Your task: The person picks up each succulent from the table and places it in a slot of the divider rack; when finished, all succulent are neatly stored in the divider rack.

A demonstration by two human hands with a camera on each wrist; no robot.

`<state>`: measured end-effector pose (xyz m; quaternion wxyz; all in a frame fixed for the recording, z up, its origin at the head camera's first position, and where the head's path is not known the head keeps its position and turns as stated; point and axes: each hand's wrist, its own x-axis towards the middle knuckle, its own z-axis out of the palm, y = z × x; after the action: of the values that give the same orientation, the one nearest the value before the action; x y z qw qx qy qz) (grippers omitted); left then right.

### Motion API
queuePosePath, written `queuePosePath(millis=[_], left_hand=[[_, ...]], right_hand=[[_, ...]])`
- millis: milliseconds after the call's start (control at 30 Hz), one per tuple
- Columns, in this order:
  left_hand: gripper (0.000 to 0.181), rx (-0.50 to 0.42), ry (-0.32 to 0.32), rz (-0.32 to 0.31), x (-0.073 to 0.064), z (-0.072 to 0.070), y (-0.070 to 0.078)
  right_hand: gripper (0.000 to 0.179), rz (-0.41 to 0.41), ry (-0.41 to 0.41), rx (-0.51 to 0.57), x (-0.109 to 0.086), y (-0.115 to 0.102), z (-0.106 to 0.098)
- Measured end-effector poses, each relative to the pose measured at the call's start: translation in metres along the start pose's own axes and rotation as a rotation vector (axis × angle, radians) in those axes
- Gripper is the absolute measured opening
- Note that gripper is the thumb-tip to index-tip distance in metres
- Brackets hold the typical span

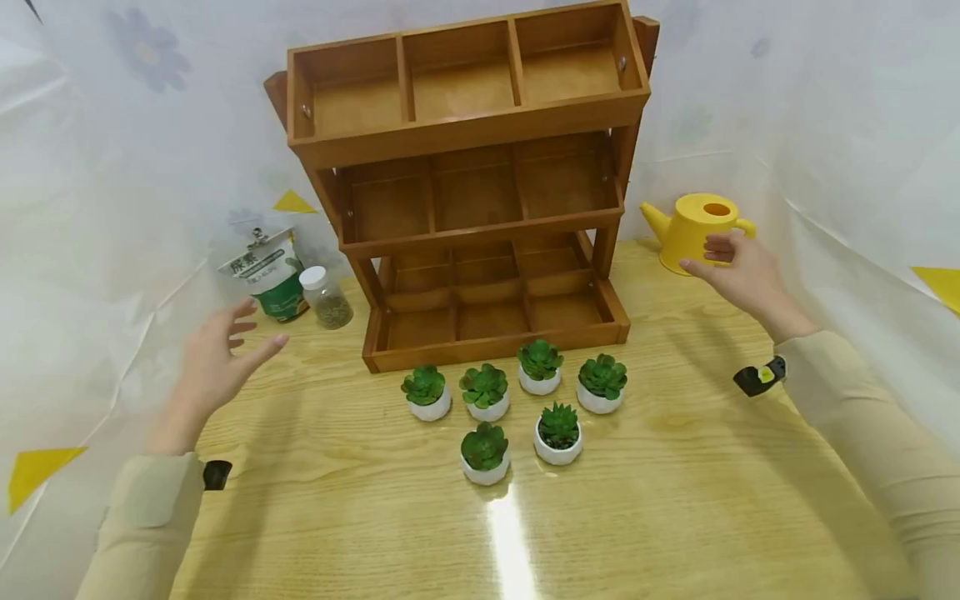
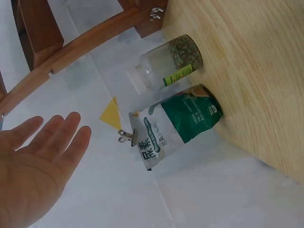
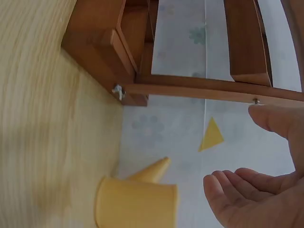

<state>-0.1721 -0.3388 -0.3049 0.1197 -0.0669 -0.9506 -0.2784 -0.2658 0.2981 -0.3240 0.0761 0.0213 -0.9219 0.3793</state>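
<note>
My left hand (image 1: pixel 212 360) hovers over the table's left side with fingers apart and nothing in them. Nearest to it stand a green and white pouch (image 2: pixel 183 121) closed with a metal clip (image 2: pixel 127 137), and a white-capped clear jar (image 2: pixel 173 59) of small granules. On the other side my right hand (image 1: pixel 746 273), also empty, has its fingers loosely bent in front of a yellow watering can (image 1: pixel 686 233). Between the hands, several succulents in white pots, among them a front one (image 1: pixel 484 454) and a spiky one (image 1: pixel 558 433), sit on the table.
A three-tier wooden shelf (image 1: pixel 480 129) with divided compartments stands at the back middle, its lowest tier right behind the pots. White patterned sheeting (image 1: pixel 142 108) encloses the back and sides. Yellow triangles (image 1: pixel 45 471) are stuck on it. The wooden table (image 1: pixel 360 517) reflects a bright streak.
</note>
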Motion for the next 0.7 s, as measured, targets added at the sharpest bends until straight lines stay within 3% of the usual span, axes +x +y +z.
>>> queuePosePath(millis=[200, 400, 700], left_hand=[[0.072, -0.088, -0.033, -0.017, -0.001, 0.006, 0.001], [0.073, -0.152, -0.122, -0.067, -0.003, 0.014, 0.005], [0.067, -0.235, -0.163, -0.063, -0.002, 0.033, 0.009]], right_hand=[[0.084, 0.065, -0.148, 0.078, 0.000, 0.004, 0.013], [0.089, 0.112, -0.293, 0.132, 0.000, 0.010, 0.031], [0.086, 0.114, -0.364, 0.157, 0.000, 0.026, 0.066]])
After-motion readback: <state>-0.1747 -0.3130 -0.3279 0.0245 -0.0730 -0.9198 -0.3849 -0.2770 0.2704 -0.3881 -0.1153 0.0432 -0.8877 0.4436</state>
